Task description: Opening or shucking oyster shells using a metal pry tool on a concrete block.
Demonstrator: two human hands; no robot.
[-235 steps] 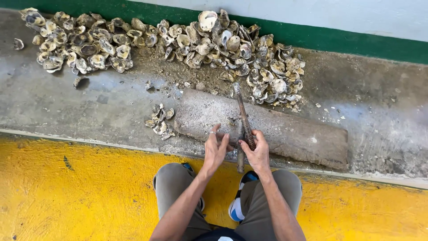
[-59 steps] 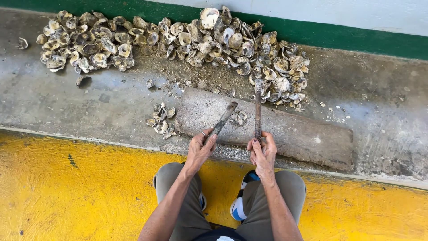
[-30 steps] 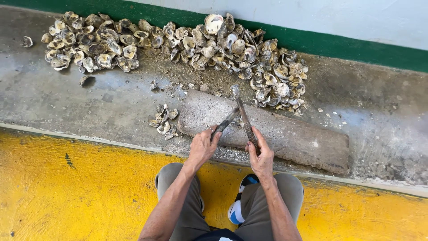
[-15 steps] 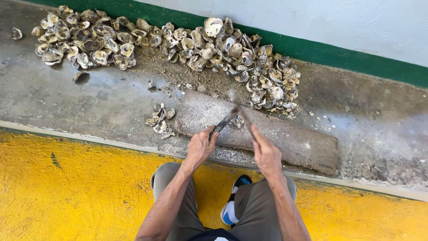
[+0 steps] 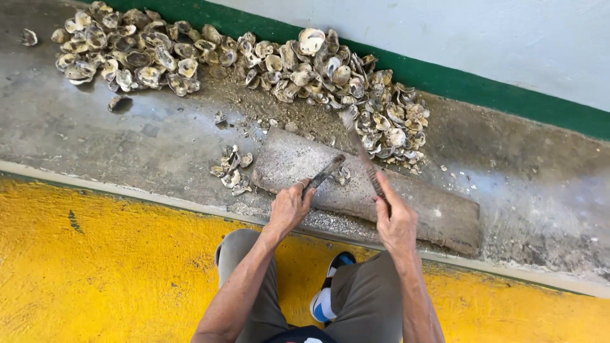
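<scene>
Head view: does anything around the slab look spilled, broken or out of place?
Mostly no. A few pale oyster shells lie apart from the big shell heap along the green wall stripe, left of the flat grey stone slab, with grit scattered about. One shell sits alone, far left.

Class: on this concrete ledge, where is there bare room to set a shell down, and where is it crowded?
Bare concrete lies left of the small shell cluster, below the long shell heap. More lies right of the slab. The heap along the green stripe is crowded.

Two hands: left hand (image 5: pixel 289 206), right hand (image 5: pixel 396 222). Two metal tools: short blade (image 5: pixel 324 174), long rod (image 5: pixel 362 152). One stone slab (image 5: pixel 438 213). Shells (image 5: pixel 305 63): too many to count.
</scene>
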